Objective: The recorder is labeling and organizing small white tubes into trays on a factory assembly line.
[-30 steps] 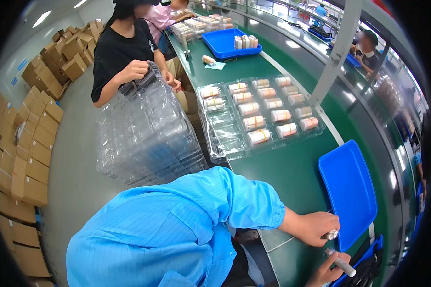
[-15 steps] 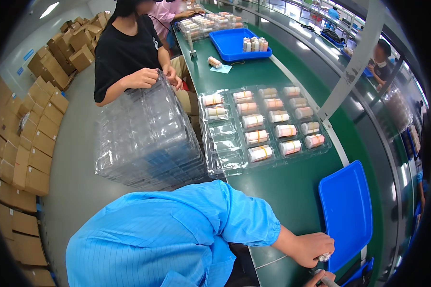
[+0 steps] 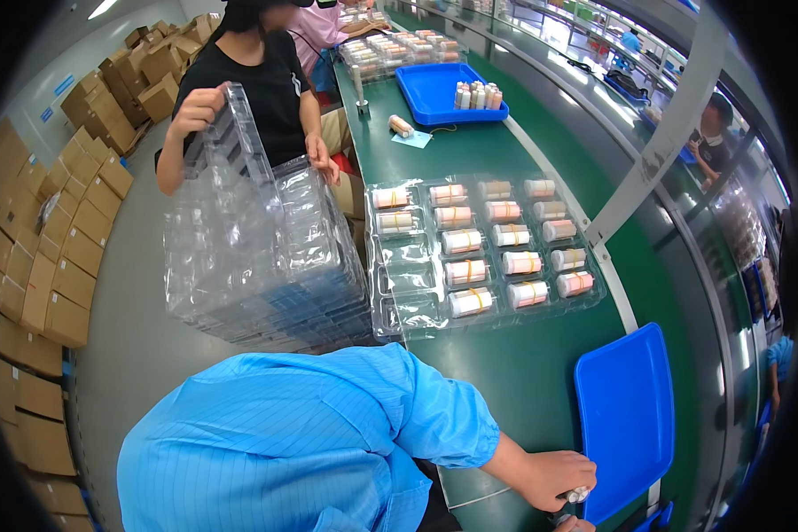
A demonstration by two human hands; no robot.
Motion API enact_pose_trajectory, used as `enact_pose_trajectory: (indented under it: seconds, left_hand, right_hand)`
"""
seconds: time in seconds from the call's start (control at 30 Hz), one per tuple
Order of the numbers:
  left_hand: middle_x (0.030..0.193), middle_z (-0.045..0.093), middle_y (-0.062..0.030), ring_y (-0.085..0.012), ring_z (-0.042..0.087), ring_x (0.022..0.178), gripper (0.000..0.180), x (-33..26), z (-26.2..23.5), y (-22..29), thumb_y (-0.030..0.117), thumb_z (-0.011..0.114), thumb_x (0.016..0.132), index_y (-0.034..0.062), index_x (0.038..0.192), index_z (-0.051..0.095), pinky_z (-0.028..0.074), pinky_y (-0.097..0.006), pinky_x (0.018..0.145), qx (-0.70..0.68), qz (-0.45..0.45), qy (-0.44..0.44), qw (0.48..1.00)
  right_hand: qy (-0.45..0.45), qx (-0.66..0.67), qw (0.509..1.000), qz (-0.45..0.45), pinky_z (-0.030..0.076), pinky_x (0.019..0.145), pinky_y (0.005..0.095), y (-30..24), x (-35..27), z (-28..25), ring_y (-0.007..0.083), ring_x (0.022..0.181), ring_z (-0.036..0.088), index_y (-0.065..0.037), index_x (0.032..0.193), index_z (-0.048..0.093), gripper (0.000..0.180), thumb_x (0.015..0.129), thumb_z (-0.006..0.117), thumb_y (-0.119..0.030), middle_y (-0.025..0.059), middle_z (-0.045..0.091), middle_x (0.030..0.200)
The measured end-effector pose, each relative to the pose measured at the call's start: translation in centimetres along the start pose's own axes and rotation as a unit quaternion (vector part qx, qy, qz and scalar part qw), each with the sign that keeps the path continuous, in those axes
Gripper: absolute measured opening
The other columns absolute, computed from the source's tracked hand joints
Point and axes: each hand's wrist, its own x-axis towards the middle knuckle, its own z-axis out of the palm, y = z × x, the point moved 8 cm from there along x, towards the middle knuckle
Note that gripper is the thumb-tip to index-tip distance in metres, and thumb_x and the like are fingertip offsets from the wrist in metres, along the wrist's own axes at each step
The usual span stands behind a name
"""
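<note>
My left hand (image 3: pixel 554 479) reaches from a blue sleeve over the green table, beside the near end of an empty-looking blue tray (image 3: pixel 628 417). Its fingers are curled around small whitish cylinders (image 3: pixel 579 494), whose exact kind is hard to make out. Only a sliver of my right hand (image 3: pixel 576 525) shows at the lower edge, just below the left one; its fingers and anything in them are cut off. Beyond my left arm lies a clear plastic blister tray (image 3: pixel 408 306) with rows of banded white-and-pink cylinder bundles (image 3: pixel 471 302); several left-hand pockets hold nothing.
At the left a person in black (image 3: pixel 248 97) lifts a clear tray from a tall stack (image 3: pixel 266 284) beside the table. Another blue tray (image 3: pixel 430 111) with upright cylinders stands farther off, near a loose bundle (image 3: pixel 401 126). A white metal post (image 3: pixel 652 133) rises at the right.
The co-worker has raised the top clear tray by its edge. My left hand has shifted slightly left and down in the picture; my right hand has sunk mostly out of view.
</note>
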Motion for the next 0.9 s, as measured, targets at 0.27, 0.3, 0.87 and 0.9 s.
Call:
enact_pose_trajectory:
  seconds: [0.27,0.3,0.87,0.9]
  left_hand:
    - [0.095,0.05,-0.014,-0.0336,0.051,0.093,0.029,-0.1,0.0,-0.2,0.005,0.061,0.064,0.0039,0.092,0.053,0.042,-0.043,0.08,-0.009,0.008,0.021,1.0]
    - [0.095,0.05,-0.0139,-0.0337,0.051,0.093,0.029,-0.2,0.0,-0.1,0.006,0.061,0.064,0.0039,0.092,0.053,0.042,-0.043,0.079,-0.006,0.013,0.021,1.0]
    - [0.096,0.05,-0.0134,-0.0328,0.05,0.091,0.027,-0.3,0.1,0.2,0.004,0.062,0.071,0.0031,0.095,0.051,0.041,-0.042,0.079,0.01,0.022,-0.001,1.0]
    - [0.096,0.05,-0.0134,-0.0327,0.05,0.091,0.027,-0.3,0.0,0.3,0.004,0.062,0.071,0.0032,0.096,0.051,0.041,-0.042,0.079,0.011,0.026,0.0,1.0]
  right_hand:
    - [-0.007,0.046,0.999,0.027,0.032,0.045,0.0284,1.4,0.3,0.4,0.0131,0.05,0.046,0.004,0.06,0.057,0.024,0.084,0.058,0.002,0.0068,0.055,0.057]
    - [-0.009,0.046,0.998,0.029,0.032,0.045,0.0284,1.1,0.4,0.5,0.0131,0.05,0.046,0.004,0.06,0.057,0.024,0.084,0.058,0.002,0.0068,0.055,0.057]
    - [0.013,0.022,0.998,0.054,0.036,0.046,0.031,0.5,0.5,0.5,0.0186,0.05,0.05,0.006,0.062,0.06,0.023,0.084,0.063,-0.001,0.0124,0.057,0.058]
    - [0.013,0.022,0.998,0.055,0.036,0.046,0.031,0.7,0.5,0.5,0.0186,0.05,0.05,0.006,0.062,0.06,0.023,0.084,0.063,-0.001,0.0124,0.057,0.058]
